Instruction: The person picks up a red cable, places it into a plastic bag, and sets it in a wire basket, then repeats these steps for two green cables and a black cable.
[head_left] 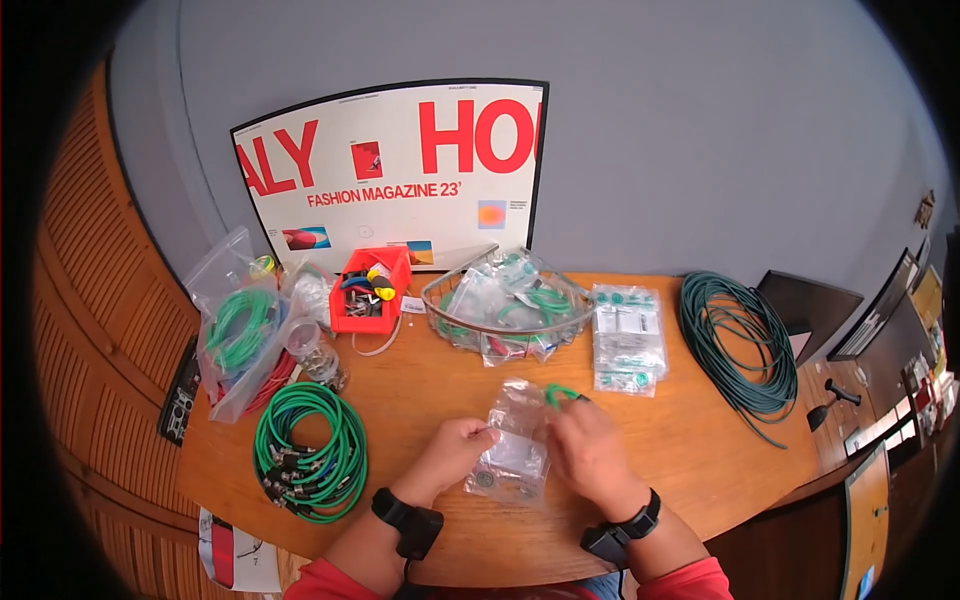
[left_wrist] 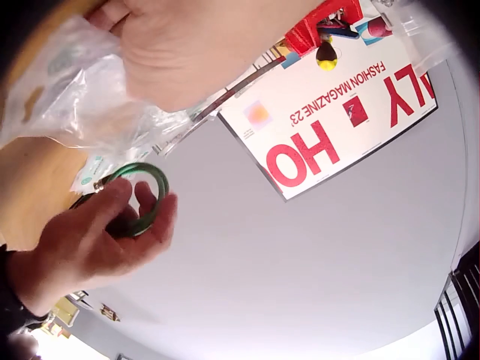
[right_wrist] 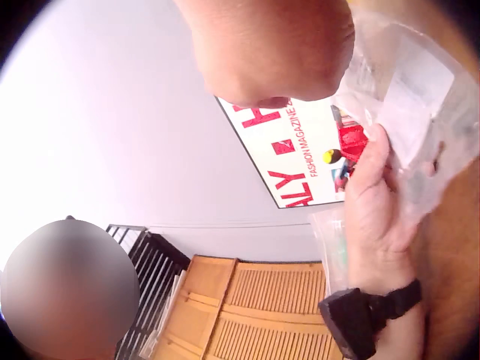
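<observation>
My left hand (head_left: 458, 452) pinches the edge of a clear plastic bag (head_left: 515, 450) with a white label inside, near the front middle of the table. Thumb on top, the same hand (right_wrist: 379, 191) shows in the right wrist view. Just right of the bag, my right hand (head_left: 588, 450) holds a small coiled green cable (head_left: 562, 393). In the left wrist view the cable loop (left_wrist: 160, 180) has a metal connector at its end, and the fingers curl round it. Most of the coil is hidden by the right hand in the head view.
A bundle of green cables (head_left: 345, 470) lies left. Behind stand a red bin (head_left: 372, 322) of tools and a wire basket (head_left: 455, 345) of bagged cables. Flat packed bags (head_left: 628, 335) and a big dark green cable coil (head_left: 715, 345) lie right; a zip bag (head_left: 235, 370) stands far left.
</observation>
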